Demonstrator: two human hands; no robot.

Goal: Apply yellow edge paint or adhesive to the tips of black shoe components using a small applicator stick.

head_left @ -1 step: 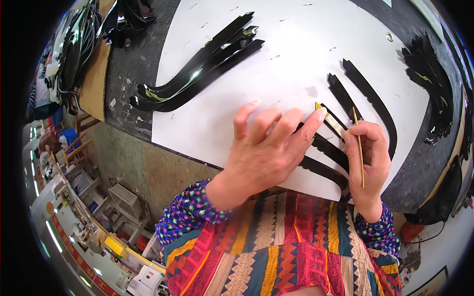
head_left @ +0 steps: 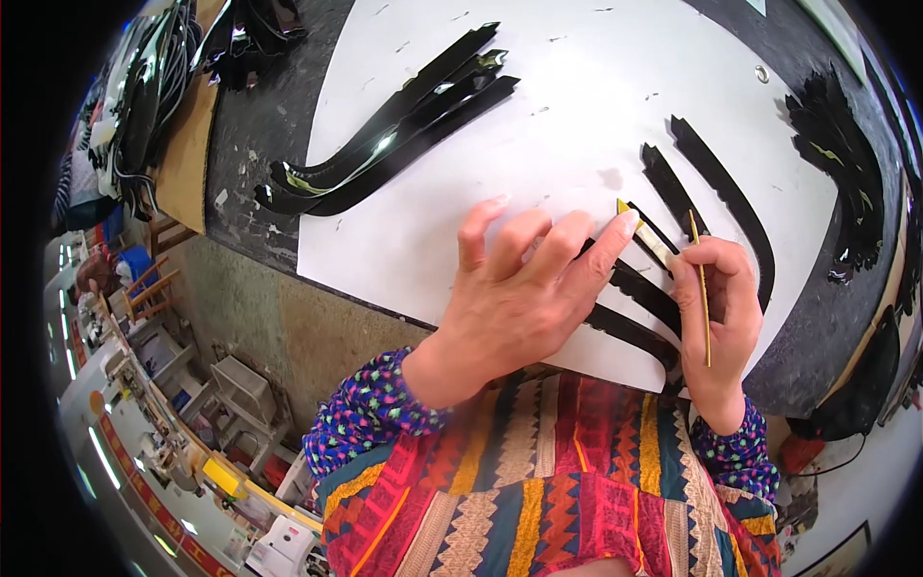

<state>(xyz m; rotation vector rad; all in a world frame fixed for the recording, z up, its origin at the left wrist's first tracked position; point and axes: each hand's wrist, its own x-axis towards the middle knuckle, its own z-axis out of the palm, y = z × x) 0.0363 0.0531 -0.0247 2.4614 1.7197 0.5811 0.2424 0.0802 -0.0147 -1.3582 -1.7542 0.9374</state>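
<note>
Separating black strip (head_left: 728,180) from sheet's (head_left: 577,125) right edge: open room.

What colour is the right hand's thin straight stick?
The stick is golden yellow, in the head view.

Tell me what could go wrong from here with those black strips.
The yellow-tipped strip might skew, since the left hand seems to press it near its pointed end. The slim yellow stick in the right hand could scratch or nudge the black strip that its upper end overlaps in view.
</note>
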